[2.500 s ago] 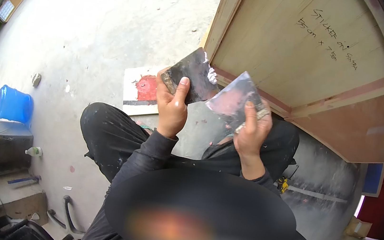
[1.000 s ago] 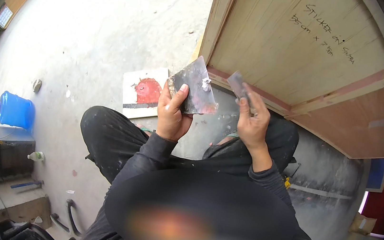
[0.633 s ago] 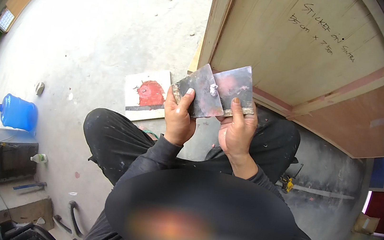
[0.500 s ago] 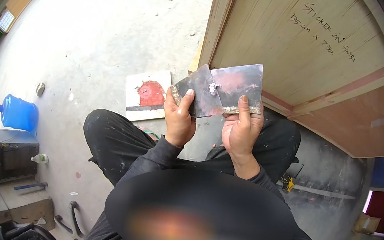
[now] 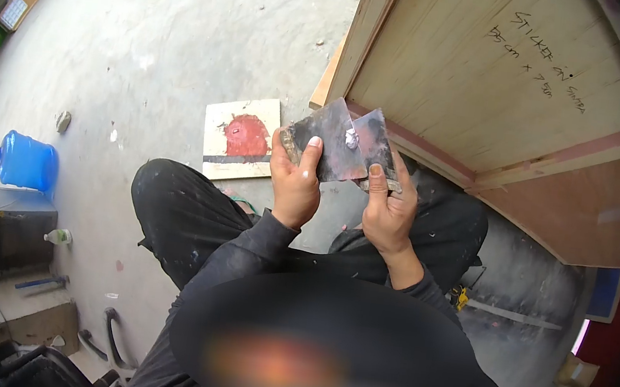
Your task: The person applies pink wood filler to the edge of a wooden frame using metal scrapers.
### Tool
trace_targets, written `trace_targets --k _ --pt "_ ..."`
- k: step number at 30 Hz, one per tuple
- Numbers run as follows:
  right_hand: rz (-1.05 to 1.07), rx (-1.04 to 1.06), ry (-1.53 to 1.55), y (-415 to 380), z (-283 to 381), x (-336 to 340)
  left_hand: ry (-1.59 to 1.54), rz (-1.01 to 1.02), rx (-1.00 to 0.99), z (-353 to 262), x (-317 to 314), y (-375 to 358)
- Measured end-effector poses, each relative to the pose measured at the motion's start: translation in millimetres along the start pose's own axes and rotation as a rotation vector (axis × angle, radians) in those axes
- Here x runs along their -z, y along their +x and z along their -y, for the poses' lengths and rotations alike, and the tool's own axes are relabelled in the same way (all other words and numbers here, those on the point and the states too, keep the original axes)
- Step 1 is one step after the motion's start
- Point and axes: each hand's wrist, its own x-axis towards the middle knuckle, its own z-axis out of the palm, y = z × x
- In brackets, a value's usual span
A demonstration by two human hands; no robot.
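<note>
My left hand (image 5: 295,190) is closed on a flat square putty scraper (image 5: 323,149), its thumb along the face and its crusted thick edge at the palm. In my right hand (image 5: 389,217) is a second putty scraper (image 5: 380,142), pinched between thumb and fingers near its crusted edge. Both blades are grey with pinkish smears. They meet edge to edge, overlapping slightly, and a small lump of whitish putty (image 5: 351,138) sits where they meet. On the floor beyond my left hand lies a pale board (image 5: 219,116) with a red patch (image 5: 245,136) and a dark stripe.
A large wooden panel (image 5: 486,84) with handwriting leans at the right. On the left are a blue water jug (image 5: 26,160), a small bottle (image 5: 58,236) and a hammer-like tool (image 5: 40,283). A yellow tool (image 5: 461,297) lies by my right knee.
The right scraper has turned so its face shows narrower, and my right hand has tilted with it. The putty lump stays at the blades' meeting edge. The view has shifted slightly.
</note>
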Motion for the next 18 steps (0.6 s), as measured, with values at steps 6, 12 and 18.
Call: trace_targets --k 6,12,18 --pt "0.517 -0.217 -0.274 -4 -3 21 0.531 -0.107 -0.336 -30 -3 13" --pt "0.767 -0.146 -0.265 32 -36 9 0.408 0.182 -0.554 -115 10 93" --pt "0.783 -0.787 0.294 66 -74 -62 -0.018 0.261 -0.166 -161 26 180"
